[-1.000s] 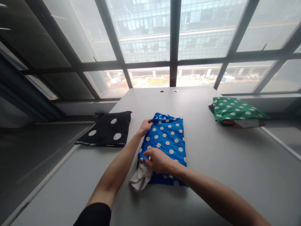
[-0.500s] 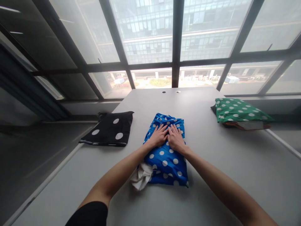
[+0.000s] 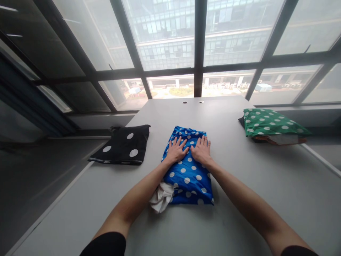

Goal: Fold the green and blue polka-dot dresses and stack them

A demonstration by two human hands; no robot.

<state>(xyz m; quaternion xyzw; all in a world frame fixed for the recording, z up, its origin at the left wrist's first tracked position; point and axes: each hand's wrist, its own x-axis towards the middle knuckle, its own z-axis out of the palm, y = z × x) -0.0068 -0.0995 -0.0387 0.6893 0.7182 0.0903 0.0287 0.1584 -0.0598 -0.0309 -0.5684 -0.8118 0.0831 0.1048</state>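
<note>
A folded blue cloth with white dots (image 3: 188, 174) lies in the middle of the grey table (image 3: 255, 188). A white bit of fabric (image 3: 161, 197) sticks out at its near left corner. My left hand (image 3: 176, 150) rests flat on the cloth's far half, fingers spread. Beside it my right hand (image 3: 201, 150) also lies flat on the cloth, fingers stretched out. Both palms press down and hold nothing.
A folded black cloth with large white dots (image 3: 124, 145) lies at the table's left edge. A folded green dotted cloth (image 3: 269, 123) sits on other items at the far right. Two small holes (image 3: 192, 102) mark the table's far end, below big windows.
One second ago my left hand held the cloth's far corner and my right pinched its near edge. Both then moved onto the cloth's far half, flat, and have since spread slightly apart.
</note>
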